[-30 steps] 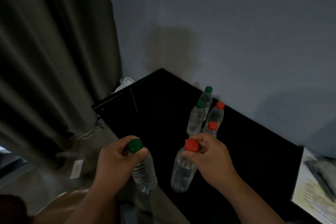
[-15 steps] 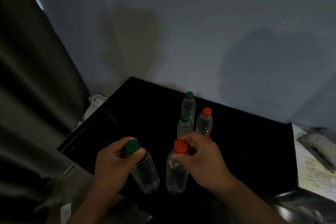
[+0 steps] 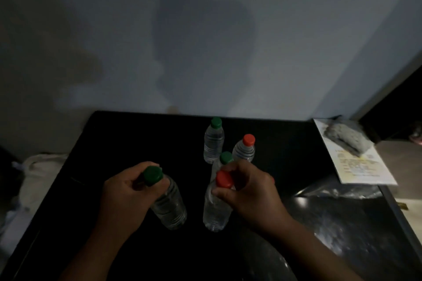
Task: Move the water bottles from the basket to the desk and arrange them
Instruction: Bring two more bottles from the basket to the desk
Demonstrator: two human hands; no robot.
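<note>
My left hand (image 3: pixel 124 198) grips the neck of a clear water bottle with a green cap (image 3: pixel 170 206), held tilted over the black desk (image 3: pixel 114 143). My right hand (image 3: pixel 249 194) grips the neck of a red-capped bottle (image 3: pixel 215 212), just right of the first. Behind them stand three more bottles: a green-capped one (image 3: pixel 214 141) at the back, a red-capped one (image 3: pixel 244 153) to its right, and another green-capped one (image 3: pixel 225 158) partly hidden by my right hand. The basket is not in view.
A grey wall rises straight behind the desk. A printed paper (image 3: pixel 356 162) with a grey lumpy object (image 3: pixel 347 138) on it lies at the right. Crinkled clear plastic (image 3: pixel 342 217) covers the desk's right part. A pale cloth bag (image 3: pixel 38 173) sits left of the desk.
The view has swung right, so the curtain is gone and the desk lies square ahead. Both hands have carried their bottles over the desk, close behind the standing group.
</note>
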